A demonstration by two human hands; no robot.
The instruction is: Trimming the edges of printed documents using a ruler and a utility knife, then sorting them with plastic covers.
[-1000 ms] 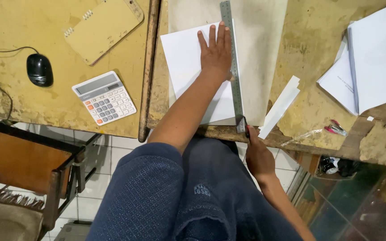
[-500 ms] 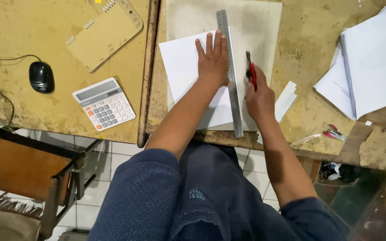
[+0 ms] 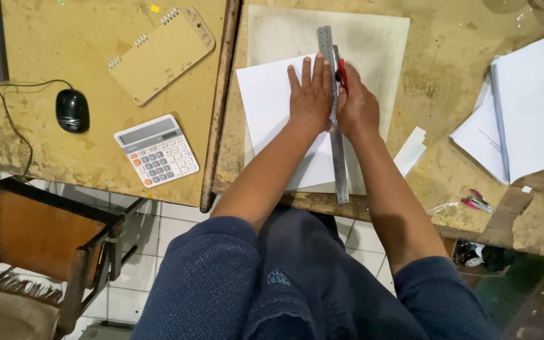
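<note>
The left hand [image 3: 310, 94] lies flat and spread open on a white sheet of paper [image 3: 267, 107], with its edge pressing against a long metal ruler [image 3: 334, 119]. It grips nothing; it only pushes down. The right hand [image 3: 357, 107] is just on the other side of the ruler, closed around a red cutter [image 3: 342, 72] whose tip sits right against the ruler, near its far end.

The paper lies on a pale cutting board [image 3: 373, 44], and the ruler runs along the paper's right side, from the far part of the board to past the tabletop's [image 3: 448, 82] near edge.

To do this well, I think the flat hand should press hard so the ruler cannot slip, with its fingertips kept back from the ruler's cutting side. The cutter should hug the ruler and slide in one straight line toward the body.

The ruler's near end hangs over the tabletop edge, so the cut should stop before that edge. Right of the ruler there is open room, with only a small paper strip [image 3: 410, 150] near it and a stack of white sheets [image 3: 530, 101] well apart. Left of the ruler, beyond a wooden rim, a calculator [image 3: 157, 151] sits well apart.
</note>
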